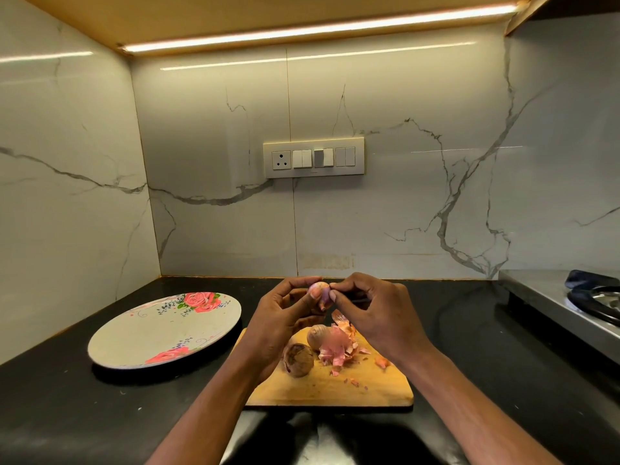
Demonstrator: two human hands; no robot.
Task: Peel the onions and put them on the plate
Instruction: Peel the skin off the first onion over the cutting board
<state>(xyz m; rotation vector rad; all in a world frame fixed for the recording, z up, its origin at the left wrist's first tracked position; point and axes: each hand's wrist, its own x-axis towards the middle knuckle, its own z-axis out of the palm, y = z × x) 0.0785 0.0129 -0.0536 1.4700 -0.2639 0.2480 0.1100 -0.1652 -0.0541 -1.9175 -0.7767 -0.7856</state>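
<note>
The onion [319,292] sits mid-frame above the board [330,385], left hand [285,312] gripping it, right hand [367,308] fingers [337,297] pinching skin. Best peeled in strips downward; the plate [134,337], lower left, waits bare.

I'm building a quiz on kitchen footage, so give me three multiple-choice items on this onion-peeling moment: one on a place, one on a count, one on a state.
1. Where does the floral plate sit relative to the cutting board?
A. To its left
B. To its right
C. On top of it

2. How many onions lie on the cutting board?
A. None
B. Two
C. Five

3. What is the state of the plate?
A. Stacked with peeled onions
B. Covered with peels
C. Holding no onions

Answers:
1 A, the plate lies on the black counter left of the board.
2 B, a brown onion and a paler onion rest beside the peels.
3 C, its face is bare; the left hand and right hand hold a third onion above the board.
</note>
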